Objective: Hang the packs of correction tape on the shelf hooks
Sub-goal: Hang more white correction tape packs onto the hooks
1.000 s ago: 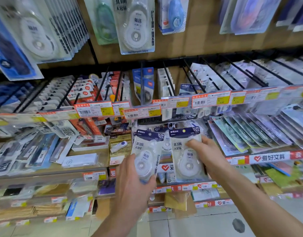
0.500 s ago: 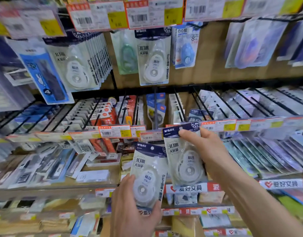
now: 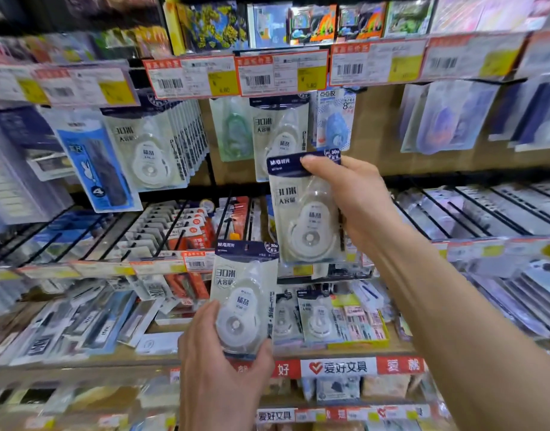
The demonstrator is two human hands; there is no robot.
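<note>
My right hand (image 3: 357, 200) holds a pack of correction tape (image 3: 304, 213) by its dark blue header card, raised just below a same-kind pack (image 3: 278, 135) hanging on a hook against the wooden back panel. My left hand (image 3: 220, 362) grips a second pack (image 3: 244, 297) from below, lower and to the left. A full row of matching packs (image 3: 152, 144) hangs on a hook further left. Two more packs (image 3: 314, 315) lie on the lower shelf.
Price tags (image 3: 283, 73) line the rail above the hooks. A blue pack (image 3: 335, 122) and a green pack (image 3: 233, 129) hang beside the target hook. Black hook rods (image 3: 171, 231) with other stationery fill the middle tier.
Both hands rose with their packs. The right pack moved up from the lower shelf level to just under the hanging pack. The view tilted upward.
</note>
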